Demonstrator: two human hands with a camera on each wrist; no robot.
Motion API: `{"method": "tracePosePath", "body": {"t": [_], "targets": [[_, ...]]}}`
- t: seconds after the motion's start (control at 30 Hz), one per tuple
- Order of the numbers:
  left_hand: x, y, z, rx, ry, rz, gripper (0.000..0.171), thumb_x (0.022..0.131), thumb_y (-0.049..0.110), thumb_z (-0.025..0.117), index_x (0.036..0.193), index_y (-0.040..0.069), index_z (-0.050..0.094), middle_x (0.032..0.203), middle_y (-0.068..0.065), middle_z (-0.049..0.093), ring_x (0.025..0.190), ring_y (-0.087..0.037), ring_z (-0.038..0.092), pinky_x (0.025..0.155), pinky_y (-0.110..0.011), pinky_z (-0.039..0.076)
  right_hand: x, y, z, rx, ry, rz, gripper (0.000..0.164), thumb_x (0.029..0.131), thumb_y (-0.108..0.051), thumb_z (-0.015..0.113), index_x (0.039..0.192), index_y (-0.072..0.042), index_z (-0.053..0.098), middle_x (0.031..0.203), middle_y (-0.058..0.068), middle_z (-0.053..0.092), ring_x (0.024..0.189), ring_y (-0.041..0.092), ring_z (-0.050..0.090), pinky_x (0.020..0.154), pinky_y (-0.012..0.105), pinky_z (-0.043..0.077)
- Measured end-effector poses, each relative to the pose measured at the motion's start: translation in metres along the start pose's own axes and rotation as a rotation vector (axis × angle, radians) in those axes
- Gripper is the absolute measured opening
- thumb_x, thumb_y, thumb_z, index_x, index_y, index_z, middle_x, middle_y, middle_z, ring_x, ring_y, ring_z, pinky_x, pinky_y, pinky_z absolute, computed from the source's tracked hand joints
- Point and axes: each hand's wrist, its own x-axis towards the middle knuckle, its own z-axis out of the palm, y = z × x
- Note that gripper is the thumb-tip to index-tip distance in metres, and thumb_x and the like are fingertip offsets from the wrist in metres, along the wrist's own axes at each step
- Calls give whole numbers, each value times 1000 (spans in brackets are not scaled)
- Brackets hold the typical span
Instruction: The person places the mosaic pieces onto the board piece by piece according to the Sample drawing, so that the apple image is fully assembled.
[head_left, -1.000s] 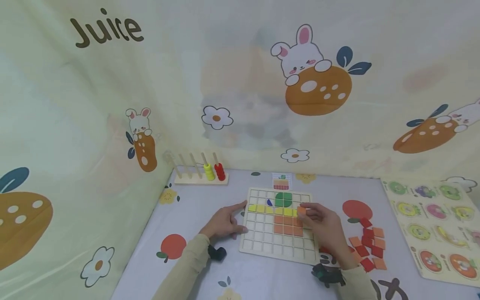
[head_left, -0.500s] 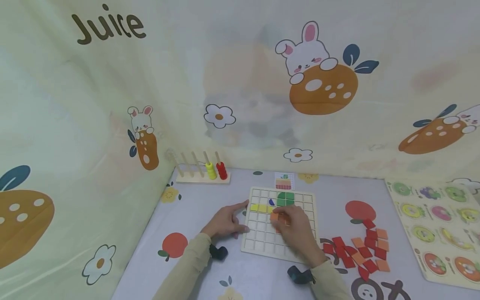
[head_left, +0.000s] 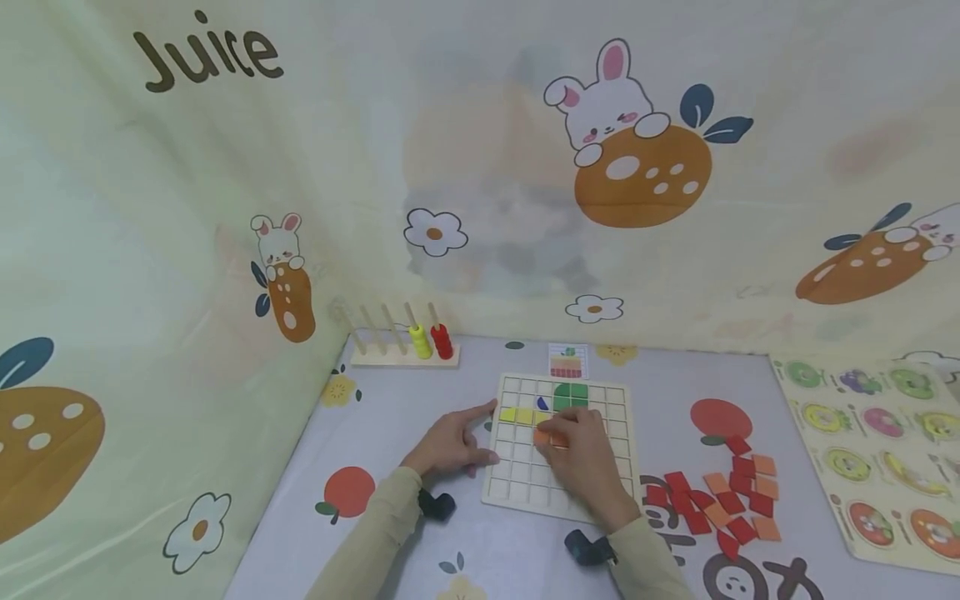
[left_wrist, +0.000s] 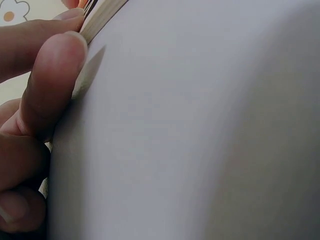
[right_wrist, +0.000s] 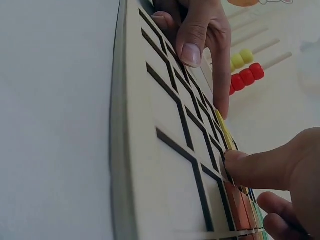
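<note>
head view: pale gridded board (head_left: pixel 517 467), yellow tiles (head_left: pixel 525 416) and green tiles (head_left: pixel 572 394) inset, on flower-print bench (head_left: pixel 420 400); orange tile (head_left: pixel 541 437) mid-board, right hand (head_left: pixel 583 454), fingers clamped on it; left hand (head_left: pixel 450 443), fingers apart, at board edge; rabbit-print drape (head_left: pixel 495 150).

In the head view the right hand (head_left: pixel 585 457) is covering several cells of the grid board (head_left: pixel 521 471) and partly hiding the orange tile (head_left: pixel 542 437) at its fingertips. The picture card (head_left: pixel 567 362) is showing too small for its finer details to be told. The right edge is cutting off the fruit board (head_left: pixel 873 492) and a printed rabbit (head_left: pixel 935 227); the bottom edge is cropping the left sleeve (head_left: pixel 367 533) and the right sleeve (head_left: pixel 648 562).

In the left wrist view the left edge is cropping the left hand (left_wrist: pixel 42 100), and only a sliver of the grid board is showing (a dim patch (left_wrist: pixel 270 160) to the right is blurring past telling). In the right wrist view the right edge is cropping the right hand.
</note>
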Motion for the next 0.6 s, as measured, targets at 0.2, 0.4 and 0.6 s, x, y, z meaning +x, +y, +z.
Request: {"method": "tracePosePath", "body": {"t": [0.2, 0.4, 0.6], "targets": [[-1, 0, 1, -7, -1, 2, 93, 85, 30, 91, 164, 33, 42, 61, -2, 68, 53, -18, 66, 66, -30, 45, 0, 4, 0, -24, 3, 31, 32, 91, -23, 85, 121, -13, 80, 133, 11, 61, 121, 30, 51, 94, 45, 51], [-1, 0, 0, -9, 5, 1, 93, 85, 30, 91, 164, 33, 42, 61, -2, 68, 53, -18, 66, 66, -31, 45, 2, 7, 2, -39, 31, 31, 29, 90, -22, 86, 117, -13, 81, 128, 10, 63, 116, 28, 52, 91, 43, 49], [0, -1, 0, -11, 5, 0, 93, 85, 31, 91, 164, 34, 42, 61, -3, 68, 53, -18, 65, 68, -31, 45, 1, 3, 4, -37, 62, -24, 27, 90, -21, 86, 115, -13, 82, 125, 11, 65, 113, 28, 54, 88, 42, 47]]}}
